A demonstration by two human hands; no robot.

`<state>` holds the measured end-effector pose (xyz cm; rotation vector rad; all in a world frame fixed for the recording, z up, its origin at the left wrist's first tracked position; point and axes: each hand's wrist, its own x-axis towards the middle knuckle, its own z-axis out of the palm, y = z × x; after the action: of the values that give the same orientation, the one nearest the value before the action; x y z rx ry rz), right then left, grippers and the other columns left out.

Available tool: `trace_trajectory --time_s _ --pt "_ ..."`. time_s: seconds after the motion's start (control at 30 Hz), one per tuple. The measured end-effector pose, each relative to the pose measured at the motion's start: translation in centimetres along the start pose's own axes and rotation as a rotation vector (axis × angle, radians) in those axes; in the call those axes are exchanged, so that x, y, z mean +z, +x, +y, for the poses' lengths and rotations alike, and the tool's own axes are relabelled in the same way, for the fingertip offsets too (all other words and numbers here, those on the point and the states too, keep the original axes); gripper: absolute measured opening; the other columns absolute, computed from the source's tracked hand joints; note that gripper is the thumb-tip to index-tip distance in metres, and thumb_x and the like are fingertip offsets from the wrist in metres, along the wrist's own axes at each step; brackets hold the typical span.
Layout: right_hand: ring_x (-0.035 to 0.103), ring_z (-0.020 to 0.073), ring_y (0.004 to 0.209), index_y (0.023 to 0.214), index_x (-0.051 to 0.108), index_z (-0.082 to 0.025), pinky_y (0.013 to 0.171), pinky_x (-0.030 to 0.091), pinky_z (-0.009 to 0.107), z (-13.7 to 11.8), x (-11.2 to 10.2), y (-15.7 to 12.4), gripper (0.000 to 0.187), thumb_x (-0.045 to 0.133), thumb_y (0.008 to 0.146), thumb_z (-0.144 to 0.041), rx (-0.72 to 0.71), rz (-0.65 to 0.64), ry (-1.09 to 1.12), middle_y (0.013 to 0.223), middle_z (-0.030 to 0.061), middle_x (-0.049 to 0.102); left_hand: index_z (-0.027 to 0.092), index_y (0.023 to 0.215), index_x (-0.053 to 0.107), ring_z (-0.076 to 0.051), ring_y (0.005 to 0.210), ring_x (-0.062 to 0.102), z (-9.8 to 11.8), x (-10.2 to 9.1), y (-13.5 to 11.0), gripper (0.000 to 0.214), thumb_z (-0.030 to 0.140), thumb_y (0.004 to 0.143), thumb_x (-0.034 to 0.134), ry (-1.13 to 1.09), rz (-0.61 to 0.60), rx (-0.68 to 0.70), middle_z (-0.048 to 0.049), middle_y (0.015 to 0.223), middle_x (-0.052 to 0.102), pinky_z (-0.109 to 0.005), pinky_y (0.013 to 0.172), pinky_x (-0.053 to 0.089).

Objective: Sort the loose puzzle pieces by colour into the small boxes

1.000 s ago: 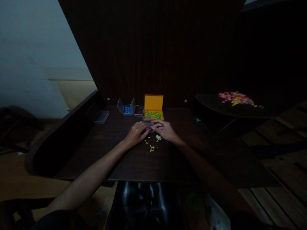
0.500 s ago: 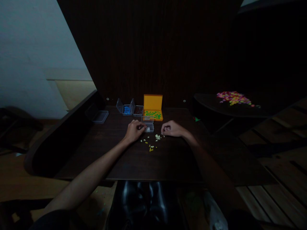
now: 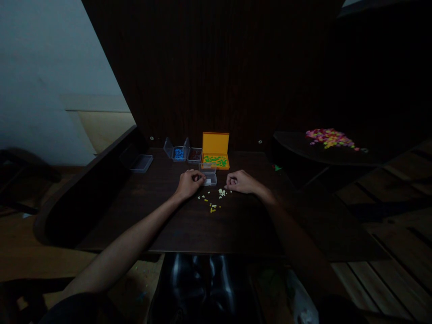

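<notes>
My left hand (image 3: 189, 183) is closed at the left edge of a small clear plastic box (image 3: 213, 181), thumb and fingers pinching its side. The box's lid stands raised at the back, and a white piece (image 3: 208, 182) lies inside. To the right of the box, my right hand (image 3: 241, 182) hovers low with its fingers curled into a pinch; whatever is between them is too small to make out. Just below it, a cluster of cream-white pieces (image 3: 222, 192) lies on the dark desk (image 3: 182, 229). Several small yellow pieces (image 3: 212, 210) are scattered nearer to me.
Behind the box stands an orange case (image 3: 215, 143) with green pieces. Left of it are a clear box of dark pieces (image 3: 195, 155) and one of blue pieces (image 3: 178, 154). Another clear box (image 3: 142, 164) lies far left. Colourful pieces (image 3: 332, 138) are heaped on a right-hand shelf (image 3: 293, 146).
My right hand has shifted slightly left, toward the box, and its fingers have drawn into a tighter pinch. The left hand stays at the box.
</notes>
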<state>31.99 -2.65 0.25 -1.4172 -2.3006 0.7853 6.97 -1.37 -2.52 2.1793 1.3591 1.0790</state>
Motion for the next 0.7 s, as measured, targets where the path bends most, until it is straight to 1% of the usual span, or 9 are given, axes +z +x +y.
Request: trace_trajectory --time_s 0.13,0.27,0.5,0.7 --pt "0.05 0.0104 0.055 0.072 0.068 -0.013 0.052 0.034 0.022 0.03 -0.02 -0.03 0.017 0.069 0.074 -0.03 0.009 0.0 0.016 0.061 -0.0003 0.059 0.019 0.079 0.075 -0.013 0.057 0.047 -0.27 0.2 0.15 0.01 0.022 0.078 0.065 -0.011 0.011 -0.022 0.0031 0.058 0.051 -0.025 0.059 0.039" --pt "0.05 0.0107 0.055 0.072 0.07 -0.013 0.053 0.034 0.023 0.1 0.05 0.05 0.018 0.07 0.075 -0.03 -0.005 0.006 0.026 0.062 0.0005 0.062 0.019 0.079 0.075 -0.013 0.057 0.047 -0.48 0.4 0.29 0.012 0.024 0.078 0.064 -0.011 0.012 -0.018 0.0034 0.057 0.051 -0.024 0.058 0.039" --pt "0.055 0.0115 0.059 0.079 0.073 -0.013 0.055 0.038 0.022 0.33 0.17 0.19 0.015 0.067 0.078 -0.027 -0.058 0.021 0.06 0.068 0.0027 0.067 0.02 0.078 0.075 -0.013 0.058 0.049 -0.59 0.41 0.56 0.01 0.023 0.077 0.065 0.012 -0.039 0.02 0.0029 0.058 0.053 -0.024 0.059 0.04" --pt "0.055 0.0119 0.06 0.076 0.072 -0.013 0.054 0.04 0.022 0.35 -0.34 -0.09 0.01 0.068 0.072 -0.022 -0.063 0.01 0.051 0.067 0.0022 0.065 0.019 0.082 0.074 -0.015 0.062 0.053 -0.5 0.22 0.37 0.013 0.019 0.079 0.061 0.057 -0.04 0.03 0.001 0.063 0.056 -0.027 0.063 0.043"
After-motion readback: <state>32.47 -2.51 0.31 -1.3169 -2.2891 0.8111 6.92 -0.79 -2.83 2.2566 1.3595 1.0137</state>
